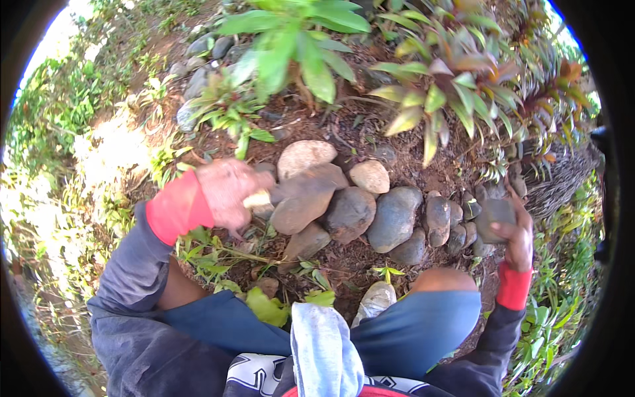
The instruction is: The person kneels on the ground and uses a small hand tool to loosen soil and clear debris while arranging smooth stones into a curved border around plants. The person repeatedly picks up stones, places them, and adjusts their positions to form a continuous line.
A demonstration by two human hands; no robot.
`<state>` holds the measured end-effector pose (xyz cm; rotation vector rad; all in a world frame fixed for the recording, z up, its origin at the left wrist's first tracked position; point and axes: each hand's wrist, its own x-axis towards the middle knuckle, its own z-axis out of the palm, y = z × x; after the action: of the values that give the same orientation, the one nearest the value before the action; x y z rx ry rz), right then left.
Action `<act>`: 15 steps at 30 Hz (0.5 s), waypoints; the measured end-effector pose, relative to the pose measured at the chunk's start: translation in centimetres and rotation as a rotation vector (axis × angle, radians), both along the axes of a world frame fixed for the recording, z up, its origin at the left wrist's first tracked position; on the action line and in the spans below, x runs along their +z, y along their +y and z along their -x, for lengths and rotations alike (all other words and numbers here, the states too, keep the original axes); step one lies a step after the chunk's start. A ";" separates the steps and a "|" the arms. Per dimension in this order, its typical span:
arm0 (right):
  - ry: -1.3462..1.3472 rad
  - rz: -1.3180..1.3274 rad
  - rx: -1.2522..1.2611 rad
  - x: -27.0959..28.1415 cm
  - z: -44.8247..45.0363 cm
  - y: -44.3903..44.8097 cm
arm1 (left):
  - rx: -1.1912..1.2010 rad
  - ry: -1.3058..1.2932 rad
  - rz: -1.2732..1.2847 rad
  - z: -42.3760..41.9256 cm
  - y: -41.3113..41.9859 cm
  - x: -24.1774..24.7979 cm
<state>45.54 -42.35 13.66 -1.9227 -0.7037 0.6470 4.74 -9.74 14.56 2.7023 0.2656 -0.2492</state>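
Note:
My left hand (230,191), blurred, is at the left end of a row of river stones, its fingers by the tip of a flat brown stone (312,181). Whether it grips that stone cannot be told. The flat stone lies over a tan rounded stone (301,213) and a pale speckled stone (305,156). Right of these are a dark round stone (350,213), a large grey stone (395,218) and several smaller ones. At the row's right end, my right hand (518,231) holds a squarish grey stone (495,218) between thumb and fingers.
A broad-leaved green plant (297,47) and a red-green leafy plant (446,84) grow behind the row. More stones (198,82) lie at the upper left. A fibrous root mass or trunk (560,173) stands at the right. A worn shoe (376,301) is just in front of the row.

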 end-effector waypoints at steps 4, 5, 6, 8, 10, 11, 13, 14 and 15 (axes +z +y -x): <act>-0.300 0.285 0.713 3.8 9.1 13.8 | 0.294 0.053 -0.299 7.2 3.5 0.3; -0.402 0.311 0.841 3.6 11.6 17.3 | 0.384 0.132 -0.314 7.8 4.7 0.0; -0.424 0.299 0.937 3.1 14.1 20.7 | 0.419 0.093 -0.312 8.6 5.3 -0.4; -0.395 0.396 1.039 1.2 19.1 27.2 | 0.477 -0.031 -0.329 9.7 6.2 -1.3; -0.506 0.365 1.114 -1.1 23.6 32.3 | 0.455 -0.095 -0.318 10.2 6.6 -2.4; -0.588 0.346 1.116 -2.4 25.4 34.0 | 0.450 -0.100 -0.303 10.4 6.7 -2.9; -0.604 0.325 1.046 -4.9 28.0 36.4 | 0.496 -0.089 -0.332 11.0 6.9 -3.5; -0.627 0.302 0.985 -6.0 28.7 37.1 | 0.509 -0.117 -0.353 11.4 6.9 -3.8; -0.590 0.330 0.933 -7.1 29.1 37.3 | 0.501 -0.073 -0.351 11.8 7.0 -4.0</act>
<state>16.47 -5.01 6.56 -2.0374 -2.0352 0.7706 -7.08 -2.70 10.59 2.8536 1.0268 0.0510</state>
